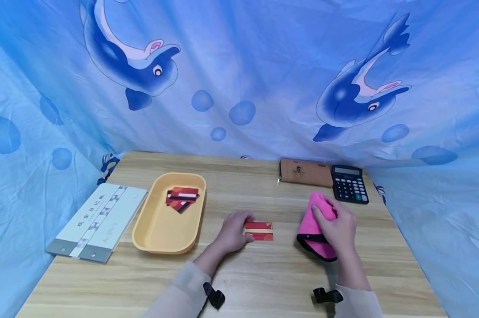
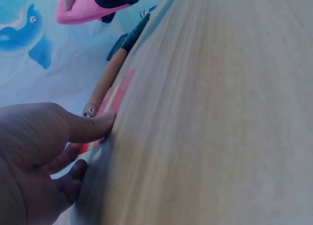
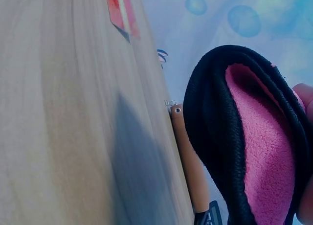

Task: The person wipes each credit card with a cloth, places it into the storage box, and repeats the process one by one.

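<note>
My left hand [image 1: 234, 233] pinches the left end of a red card [image 1: 260, 231] with a pale yellow stripe. In the left wrist view the thumb [image 2: 93, 128] lies on the card's near edge, and the card is held close to the wooden tabletop. My right hand [image 1: 340, 223] grips a folded pink cloth [image 1: 312, 218] with black edging, to the right of the card. Seen from the right wrist, the cloth [image 3: 269, 151] hangs above the table with its folded layers opening toward the camera, and only parts of the fingers show at the right edge.
A yellow tray [image 1: 165, 236] stands left of my hands, with several red cards [image 1: 183, 198] inside. Beyond its left side lies a pale booklet [image 1: 104, 216]. A brown wallet [image 1: 306, 172] and a black calculator [image 1: 349, 184] lie at the back right, before a blue dolphin-print curtain [image 1: 263, 66].
</note>
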`<action>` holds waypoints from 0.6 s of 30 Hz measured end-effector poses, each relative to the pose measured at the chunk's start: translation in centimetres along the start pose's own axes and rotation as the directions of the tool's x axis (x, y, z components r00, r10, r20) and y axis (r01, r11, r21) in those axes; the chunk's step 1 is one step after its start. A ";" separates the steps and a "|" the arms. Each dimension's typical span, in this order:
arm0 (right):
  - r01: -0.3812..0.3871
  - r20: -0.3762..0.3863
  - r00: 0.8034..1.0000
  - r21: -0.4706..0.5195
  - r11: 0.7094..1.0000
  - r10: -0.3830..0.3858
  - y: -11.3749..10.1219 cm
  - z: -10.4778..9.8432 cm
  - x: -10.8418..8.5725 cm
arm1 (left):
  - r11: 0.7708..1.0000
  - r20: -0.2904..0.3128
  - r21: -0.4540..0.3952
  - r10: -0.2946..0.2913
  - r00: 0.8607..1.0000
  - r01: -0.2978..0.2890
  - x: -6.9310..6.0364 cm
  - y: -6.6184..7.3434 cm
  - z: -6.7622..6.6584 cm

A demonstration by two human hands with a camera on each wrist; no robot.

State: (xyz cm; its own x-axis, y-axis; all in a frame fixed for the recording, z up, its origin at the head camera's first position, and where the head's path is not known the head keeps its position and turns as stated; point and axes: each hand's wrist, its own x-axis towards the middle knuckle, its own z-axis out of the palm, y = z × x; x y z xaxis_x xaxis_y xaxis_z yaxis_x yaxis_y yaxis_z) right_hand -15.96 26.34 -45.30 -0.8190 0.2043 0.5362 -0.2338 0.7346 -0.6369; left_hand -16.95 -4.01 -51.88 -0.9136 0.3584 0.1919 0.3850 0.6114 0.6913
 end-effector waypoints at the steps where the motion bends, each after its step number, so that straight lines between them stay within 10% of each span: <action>1: -0.001 0.003 1.000 0.000 1.000 0.001 0.0 0.0 0.0 | 1.000 -0.015 -0.016 0.005 1.000 -0.005 -0.1 0.0 0.0; 10: 0.000 0.029 1.000 -0.012 1.000 0.000 -0.1 0.3 -0.5 | 0.964 -0.196 -0.248 -0.145 0.970 0.094 -0.7 -1.0 0.0; 18: 0.072 0.034 0.997 0.011 0.997 -0.072 -0.5 1.1 -0.6 | 0.849 -0.233 -0.481 -0.366 0.901 0.221 -0.7 -1.4 -0.6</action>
State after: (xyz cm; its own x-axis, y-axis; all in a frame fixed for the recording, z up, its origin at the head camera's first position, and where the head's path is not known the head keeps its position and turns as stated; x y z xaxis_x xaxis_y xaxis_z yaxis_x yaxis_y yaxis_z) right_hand -15.89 25.09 -45.91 -0.8173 0.1287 0.5616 -0.2978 0.7401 -0.6030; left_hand -16.88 -5.54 -52.54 -0.9945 -0.0651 0.0817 0.0623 0.2590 0.9639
